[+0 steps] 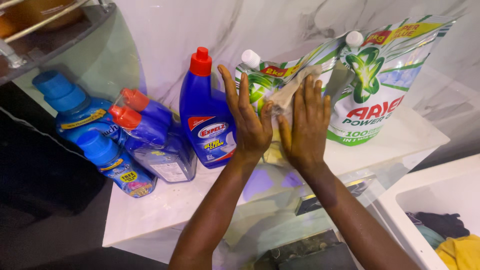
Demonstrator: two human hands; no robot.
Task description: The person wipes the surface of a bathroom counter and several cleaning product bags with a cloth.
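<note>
Two hands raised side by side over a white marble shelf (165,200), backs to the camera. Left hand (248,120) flat and open, fingers spread wide, holding nothing, palm toward the smaller green-and-white detergent pouch (260,85). Right hand (306,125) with fingers together, pressing a crumpled beige cloth (292,89) against that pouch; cloth bunched between the two hands and poking out above the right fingertips. Whether the left palm actually touches the pouch: cannot tell.

Just right of the hands, a larger green-and-white detergent pouch (380,85) with a white screw cap, leaning back on the veined marble wall (210,25). Just left of the left hand, an upright blue bottle with a red cap (205,117). Farther left, two tilted blue bottles with red caps (150,135), touching each other, and beside them two blue bottles with blue caps (82,115), one lying low at the shelf's front edge.

Up in the left corner, a glass corner shelf (60,45) with metal rails. Down in the right corner, a white tub (400,200) with dark and yellow clothes (450,240) inside.
</note>
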